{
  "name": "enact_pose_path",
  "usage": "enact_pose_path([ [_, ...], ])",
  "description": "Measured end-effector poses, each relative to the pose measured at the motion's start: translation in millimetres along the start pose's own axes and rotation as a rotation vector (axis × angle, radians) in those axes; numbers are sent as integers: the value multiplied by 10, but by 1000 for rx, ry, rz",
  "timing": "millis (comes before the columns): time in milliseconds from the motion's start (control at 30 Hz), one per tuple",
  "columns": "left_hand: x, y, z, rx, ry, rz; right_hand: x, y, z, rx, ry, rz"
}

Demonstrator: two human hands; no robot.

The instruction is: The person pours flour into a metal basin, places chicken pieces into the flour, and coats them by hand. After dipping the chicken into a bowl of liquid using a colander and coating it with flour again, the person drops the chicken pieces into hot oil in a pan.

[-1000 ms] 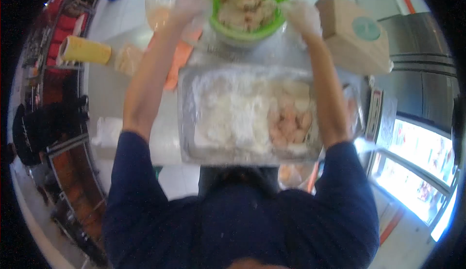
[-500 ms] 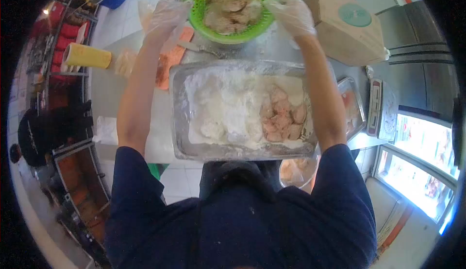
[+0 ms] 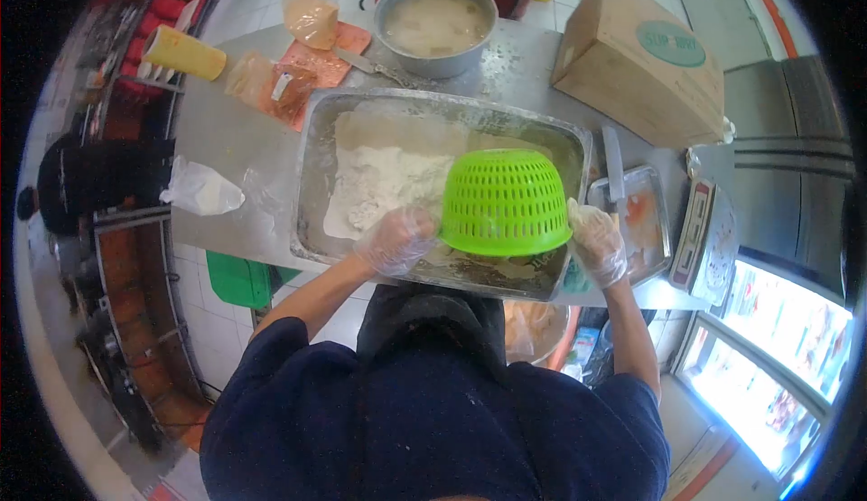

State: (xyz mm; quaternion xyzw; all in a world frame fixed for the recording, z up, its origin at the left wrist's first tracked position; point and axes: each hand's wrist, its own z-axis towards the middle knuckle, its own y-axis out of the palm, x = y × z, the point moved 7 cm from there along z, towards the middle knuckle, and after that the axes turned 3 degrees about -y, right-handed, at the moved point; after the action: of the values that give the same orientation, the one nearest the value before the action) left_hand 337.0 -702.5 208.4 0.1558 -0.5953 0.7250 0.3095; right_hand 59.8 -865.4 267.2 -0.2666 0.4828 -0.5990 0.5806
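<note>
A bright green plastic colander (image 3: 506, 201) is tipped over the right half of a metal tray (image 3: 307, 171), its perforated outside facing me. My left hand (image 3: 398, 241), in a clear plastic glove, grips the colander's rim on the left. On the opposite side, my gloved right hand (image 3: 598, 243) is closed on the rim. White flour (image 3: 388, 180) lies heaped in the tray's left half. Whatever is inside or beneath the colander is hidden from view.
Behind the tray stands a metal pot (image 3: 435, 27) of cloudy liquid. A cardboard box (image 3: 637, 63), knife (image 3: 614, 162), glass dish (image 3: 666, 230) and scale (image 3: 694, 230) are on the right. Bagged orange powder (image 3: 312, 18) and a white bag (image 3: 206, 187) lie left.
Both hands have brought the colander from above the pot toward me and turned it over the tray. The meat pieces seen earlier are out of sight; the pot's liquid is exposed.
</note>
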Motion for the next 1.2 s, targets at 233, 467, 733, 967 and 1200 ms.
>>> enact_pose_path([
  [233, 34, -264, 150, 240, 93, 176, 453, -164, 603, -62, 276, 552],
  [467, -901, -1079, -79, 882, -721, 157, 1127, 86, 2543, 15, 506, 38],
  [733, -1347, 129, -998, -567, -818, -43, 987, 619, 3455, 18, 749, -146],
  [967, -1451, 236, -1042, -612, -769, -64, -1381, 2976, 1490, -1074, 242, -105],
  [1200, -1534, -259, -908, -214, -758, -184, -1433, 2798, 1265, -856, 1104, 309],
])
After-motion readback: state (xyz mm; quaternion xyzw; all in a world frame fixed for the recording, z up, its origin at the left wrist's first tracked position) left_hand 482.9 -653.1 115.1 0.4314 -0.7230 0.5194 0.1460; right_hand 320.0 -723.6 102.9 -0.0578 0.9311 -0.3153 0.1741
